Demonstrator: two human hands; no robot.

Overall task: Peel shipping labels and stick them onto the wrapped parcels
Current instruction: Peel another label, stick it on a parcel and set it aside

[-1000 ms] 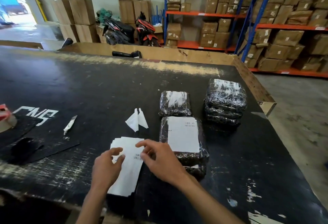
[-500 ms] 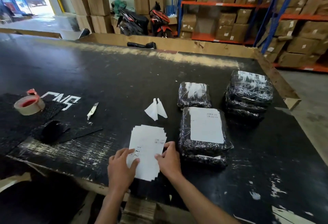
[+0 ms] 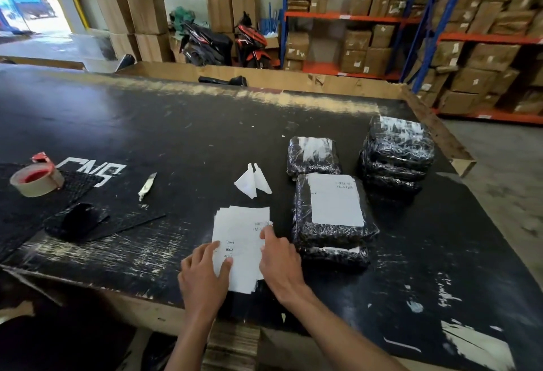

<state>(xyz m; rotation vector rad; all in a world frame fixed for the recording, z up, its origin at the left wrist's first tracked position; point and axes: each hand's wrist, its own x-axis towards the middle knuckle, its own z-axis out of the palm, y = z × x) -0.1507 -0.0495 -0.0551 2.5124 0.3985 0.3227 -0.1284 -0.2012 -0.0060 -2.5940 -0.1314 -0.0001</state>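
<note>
A stack of white shipping labels [image 3: 241,232] lies near the front edge of the black table [image 3: 147,123]. My left hand [image 3: 204,278] presses flat on the stack's lower left part. My right hand [image 3: 280,262] rests on its right edge, fingertips at the top sheet. Just right of the labels sits a black wrapped parcel [image 3: 332,212] with a white label on top, lying on another parcel. Behind it lies a single wrapped parcel [image 3: 313,154], and to the right stands a pile of wrapped parcels [image 3: 396,153].
Two peeled white backing scraps [image 3: 252,181] lie behind the labels. A small knife [image 3: 147,185], a tape roll [image 3: 35,179] and a black mat [image 3: 79,220] are on the left. Shelves of cardboard boxes [image 3: 470,47] and parked motorbikes [image 3: 223,41] stand beyond the table.
The view shifted, so everything sits further right. Both hands drew back to the near end of the label stack, then my right fingers crept up its right edge.
</note>
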